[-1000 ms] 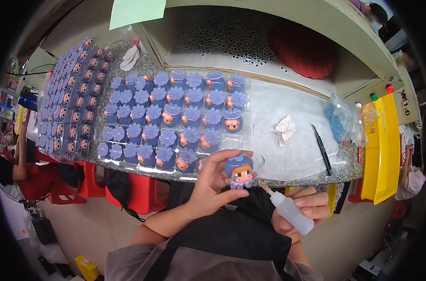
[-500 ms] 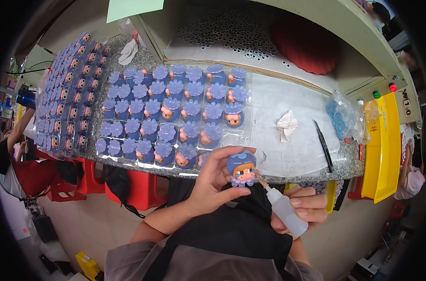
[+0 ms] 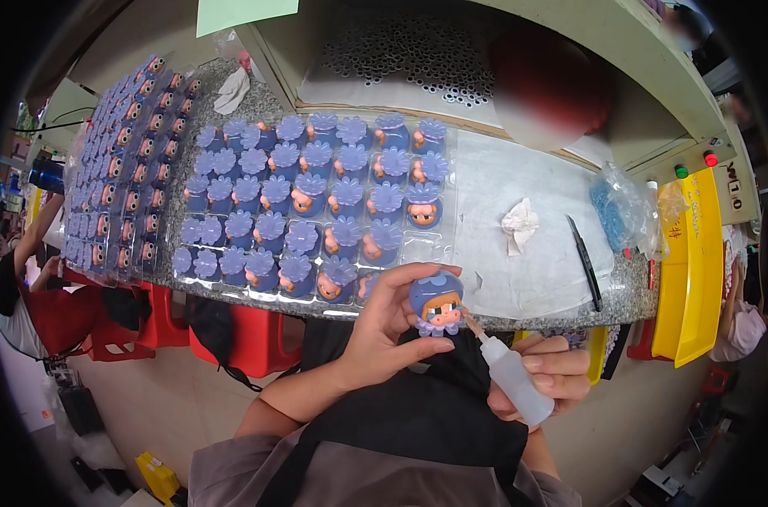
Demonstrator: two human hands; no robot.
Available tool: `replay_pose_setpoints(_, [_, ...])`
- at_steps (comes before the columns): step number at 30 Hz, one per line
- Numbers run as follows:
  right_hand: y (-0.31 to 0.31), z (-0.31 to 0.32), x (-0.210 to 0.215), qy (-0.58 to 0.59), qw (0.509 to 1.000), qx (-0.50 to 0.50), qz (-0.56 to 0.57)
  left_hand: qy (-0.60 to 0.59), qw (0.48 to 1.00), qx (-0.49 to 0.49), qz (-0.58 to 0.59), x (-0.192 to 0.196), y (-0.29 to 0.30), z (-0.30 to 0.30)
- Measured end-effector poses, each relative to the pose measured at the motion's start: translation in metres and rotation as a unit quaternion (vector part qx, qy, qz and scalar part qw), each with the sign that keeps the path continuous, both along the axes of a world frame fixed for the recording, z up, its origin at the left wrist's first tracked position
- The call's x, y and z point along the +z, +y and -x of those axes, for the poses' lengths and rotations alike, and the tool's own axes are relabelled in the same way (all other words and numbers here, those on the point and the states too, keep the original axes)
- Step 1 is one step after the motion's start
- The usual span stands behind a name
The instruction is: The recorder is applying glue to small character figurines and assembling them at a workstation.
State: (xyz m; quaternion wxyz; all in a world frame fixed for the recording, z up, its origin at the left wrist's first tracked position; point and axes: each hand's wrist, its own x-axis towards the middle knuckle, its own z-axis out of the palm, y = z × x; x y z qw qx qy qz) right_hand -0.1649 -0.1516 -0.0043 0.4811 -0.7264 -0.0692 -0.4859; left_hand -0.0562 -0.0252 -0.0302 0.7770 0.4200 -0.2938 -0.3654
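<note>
Thumb and fingers of my left hand (image 3: 382,329) are closed around a small toy figure (image 3: 437,297) with a blue cap, orange hair and a scalloped lilac collar, its face turned toward me. My right hand (image 3: 561,372) grips a translucent white squeeze bottle (image 3: 519,384), tilted so that its thin nozzle points up and left. The nozzle tip is right beside the figure's lower right side; whether it touches cannot be made out. Just beyond my left hand lies a clear tray (image 3: 422,247) with rows of similar blue figures, mostly lilac collar side up.
Stacked trays of figures (image 3: 130,169) stand at the left. Black tweezers (image 3: 584,262) and a crumpled tissue (image 3: 519,226) lie on white paper (image 3: 485,186). Small black-and-white discs (image 3: 409,63) cover the shelf. Plastic bags (image 3: 616,211) and a yellow bin (image 3: 692,270) are at the right.
</note>
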Motion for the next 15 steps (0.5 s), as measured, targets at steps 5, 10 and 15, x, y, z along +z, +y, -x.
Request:
replay_pose_setpoints(5, [-0.0004,0.001,-0.0013,-0.037,0.999,0.009,0.0,-0.003,1.0,0.002,-0.012,0.0011,0.0008,0.0009])
replay_pose_setpoints(10, [0.0014,0.0011,-0.0013,-0.028,0.999,0.045,-0.004,0.029,0.999,0.021,-0.009,0.0018,0.0014,0.0056])
replay_pose_setpoints(15, [0.0038,0.0019,-0.0044,-0.021,0.999,0.025,-0.016,0.031,0.999,0.018,-0.009,0.0011,0.0017,0.0059])
